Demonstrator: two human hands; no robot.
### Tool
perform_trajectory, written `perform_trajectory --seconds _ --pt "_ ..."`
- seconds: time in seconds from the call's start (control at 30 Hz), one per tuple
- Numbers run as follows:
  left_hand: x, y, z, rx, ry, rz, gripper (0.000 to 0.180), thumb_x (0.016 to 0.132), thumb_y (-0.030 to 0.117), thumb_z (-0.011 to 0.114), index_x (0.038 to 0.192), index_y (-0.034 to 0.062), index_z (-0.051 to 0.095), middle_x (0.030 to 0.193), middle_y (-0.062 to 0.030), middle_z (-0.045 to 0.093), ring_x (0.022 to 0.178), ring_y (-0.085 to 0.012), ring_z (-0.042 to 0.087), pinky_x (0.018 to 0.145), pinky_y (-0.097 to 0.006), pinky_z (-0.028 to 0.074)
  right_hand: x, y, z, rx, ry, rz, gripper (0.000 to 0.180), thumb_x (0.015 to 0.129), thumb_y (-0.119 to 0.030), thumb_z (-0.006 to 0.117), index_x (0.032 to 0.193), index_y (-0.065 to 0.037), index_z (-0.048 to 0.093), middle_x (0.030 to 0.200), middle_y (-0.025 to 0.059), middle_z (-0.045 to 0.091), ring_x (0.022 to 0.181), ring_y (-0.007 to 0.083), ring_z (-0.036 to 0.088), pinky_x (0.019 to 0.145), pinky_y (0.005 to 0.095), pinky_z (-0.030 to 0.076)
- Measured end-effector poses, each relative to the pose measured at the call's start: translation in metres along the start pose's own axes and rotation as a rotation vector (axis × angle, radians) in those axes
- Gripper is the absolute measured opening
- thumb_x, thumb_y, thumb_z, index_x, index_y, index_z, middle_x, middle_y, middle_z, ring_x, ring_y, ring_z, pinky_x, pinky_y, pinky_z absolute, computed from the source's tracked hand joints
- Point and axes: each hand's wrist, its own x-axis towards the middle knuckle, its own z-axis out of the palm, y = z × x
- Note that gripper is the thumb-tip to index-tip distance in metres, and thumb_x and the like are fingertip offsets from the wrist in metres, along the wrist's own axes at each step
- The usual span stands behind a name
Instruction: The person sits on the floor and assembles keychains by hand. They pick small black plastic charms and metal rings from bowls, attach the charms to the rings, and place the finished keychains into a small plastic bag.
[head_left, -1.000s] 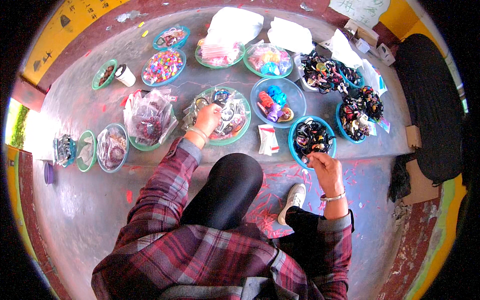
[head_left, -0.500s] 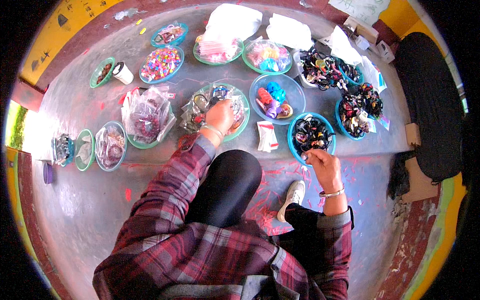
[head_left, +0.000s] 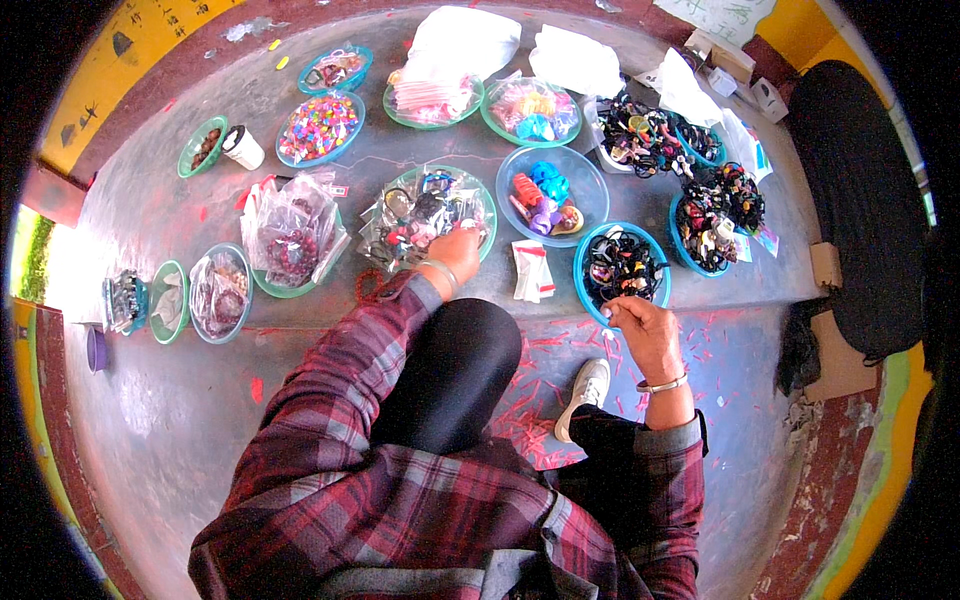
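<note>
Left hand is at the near right edge of a green bowl of bagged trinkets; its fingers curl inward, though whether they grip anything cannot be told; right hand is at the near rim of a blue bowl of black bands, thumb and fingertips pressed together; both bowls stand on a concrete ledge; a red-edged white packet lies between them.

Packets between trinket bowl, left, and hair-tie bowl, right; third bowl behind packets.
</note>
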Motion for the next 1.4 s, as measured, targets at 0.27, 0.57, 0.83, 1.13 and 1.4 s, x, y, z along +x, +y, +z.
perform_trajectory --seconds 0.27,0.57,0.83,1.13,1.4 --pt "0.010 -0.007 -0.015 -0.088 -0.133 0.058 0.023 0.075 0.020 0.047 0.079 0.0027 0.063 0.081 -0.0188 0.061 0.077 -0.0346 0.060 0.069 -0.042 0.046 0.000 -0.004 -0.001 -0.043 -0.009 0.010 0.013 0.080 -0.013 0.057 0.085 -0.004 0.064 0.067 0.0110 0.063 0.060 0.0178 0.063 0.051 0.0279 0.046" --pt "-0.006 -0.055 -0.060 -0.459 0.149 -0.068 0.020 0.075 0.022 0.053 0.075 0.0045 0.062 0.071 -0.0156 0.061 0.069 -0.0317 0.060 0.062 -0.038 0.046 -0.001 -0.003 -0.002 -0.044 0.001 -0.011 0.012 0.079 -0.011 0.056 0.085 -0.004 0.064 0.069 0.0122 0.063 0.060 0.0184 0.064 0.053 0.0282 0.047" --pt "-0.062 -0.063 -0.042 -0.180 0.055 0.195 0.015 0.072 0.013 0.055 0.084 0.0057 0.061 0.086 -0.0146 0.058 0.083 -0.0329 0.055 0.073 -0.041 0.044 -0.001 -0.001 0.000 -0.021 -0.015 -0.020 0.013 0.079 -0.011 0.056 0.085 -0.003 0.064 0.071 0.0127 0.064 0.061 0.0193 0.063 0.054 0.0281 0.047" --pt "-0.043 -0.074 -0.017 -0.173 0.222 0.273 0.021 0.071 0.010 0.055 0.091 0.0042 0.058 0.088 -0.0158 0.057 0.087 -0.0334 0.054 0.076 -0.041 0.043 -0.003 -0.005 0.000 -0.030 -0.030 0.008 0.015 0.079 -0.014 0.057 0.086 -0.002 0.063 0.071 0.0133 0.063 0.061 0.0193 0.063 0.054 0.0282 0.047" --pt "-0.024 -0.051 -0.015 -0.054 -0.046 0.248 0.028 0.068 0.012 0.059 0.095 0.0055 0.057 0.094 -0.0151 0.056 0.087 -0.0332 0.053 0.077 -0.040 0.043 -0.002 -0.013 0.000 -0.068 -0.042 0.037 0.015 0.079 -0.014 0.056 0.086 -0.003 0.064 0.067 0.0120 0.063 0.062 0.0203 0.063 0.057 0.0295 0.047"
